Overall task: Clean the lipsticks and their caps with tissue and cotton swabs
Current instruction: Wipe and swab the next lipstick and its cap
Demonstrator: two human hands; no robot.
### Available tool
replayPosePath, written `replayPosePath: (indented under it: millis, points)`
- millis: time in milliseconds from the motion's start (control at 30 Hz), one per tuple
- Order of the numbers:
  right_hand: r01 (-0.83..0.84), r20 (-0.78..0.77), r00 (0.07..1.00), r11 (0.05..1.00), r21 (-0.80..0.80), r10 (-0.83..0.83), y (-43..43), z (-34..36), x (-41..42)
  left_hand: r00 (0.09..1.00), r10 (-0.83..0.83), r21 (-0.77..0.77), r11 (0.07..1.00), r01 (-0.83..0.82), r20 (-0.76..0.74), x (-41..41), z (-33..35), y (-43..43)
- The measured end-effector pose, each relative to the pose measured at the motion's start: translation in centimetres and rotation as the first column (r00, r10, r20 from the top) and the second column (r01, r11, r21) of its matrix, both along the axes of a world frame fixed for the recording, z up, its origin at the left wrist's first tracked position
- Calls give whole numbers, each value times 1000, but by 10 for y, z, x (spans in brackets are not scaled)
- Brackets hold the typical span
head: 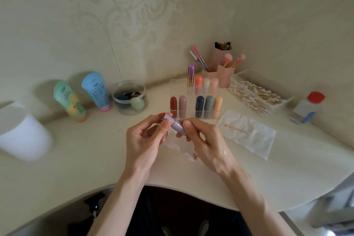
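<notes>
Both hands hold one lilac lipstick (175, 122) above the table, its red tip pointing up and left. My left hand (147, 140) pinches the upper end near the tip; my right hand (203, 140) grips the base. Under the hands lies a white tissue (182, 149) with red smears. To the right a second tissue (254, 140) carries a used cotton swab (237, 128) with a reddish end. Behind the hands a clear organiser (176, 86) holds several capped lipsticks in different colours. I cannot see the lilac lipstick's cap.
A clear tray of cotton swabs (256, 95) stands at the back right, a red-capped bottle (308, 108) beside it. Pink brush holders (224, 74) sit in the corner. Two tubes (70, 100), a round sponge tub (130, 97) and a white bin (21, 134) are on the left.
</notes>
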State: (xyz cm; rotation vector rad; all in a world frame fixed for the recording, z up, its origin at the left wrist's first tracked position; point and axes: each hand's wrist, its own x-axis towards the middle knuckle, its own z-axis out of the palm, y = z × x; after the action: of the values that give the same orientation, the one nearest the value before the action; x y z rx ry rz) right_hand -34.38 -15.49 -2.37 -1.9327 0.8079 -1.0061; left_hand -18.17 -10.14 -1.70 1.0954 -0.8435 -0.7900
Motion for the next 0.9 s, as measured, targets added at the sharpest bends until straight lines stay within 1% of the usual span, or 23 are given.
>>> replayPosePath:
  millis: [67, 167, 367, 500, 633, 767, 833, 900]
  points:
    - [29, 18, 999, 998, -53, -29, -1, -2, 2, 1000, 19, 15, 1000, -19, -23, 0, -1, 0]
    - [77, 45, 996, 997, -11, -77, -4, -10, 5, 1000, 13, 13, 1000, -13, -19, -1, -2, 0]
    - [8, -13, 1000, 1000, 25, -8, -3, -7, 3, 1000, -17, 11, 1000, 16, 22, 2, -2, 1]
    - [-3, -9, 1000, 997, 81, 4, 0, -3, 2, 997, -78, 41, 996, 78, 9, 2, -3, 1]
    - [-18, 33, 999, 996, 88, 15, 0, -1, 3, 989, -144, 73, 987, 144, -4, 4, -3, 1]
    - [-20, 69, 998, 996, 92, 13, 0, 0, 3, 987, -160, 84, 983, 160, -17, 4, -2, 1]
    - [-15, 101, 995, 996, 90, 6, 0, 2, 3, 978, -211, 79, 975, 209, 9, 3, -3, 1]
    - [-20, 128, 992, 996, 88, 8, -1, 3, 3, 964, -257, 69, 965, 252, 70, 1, -4, 1]
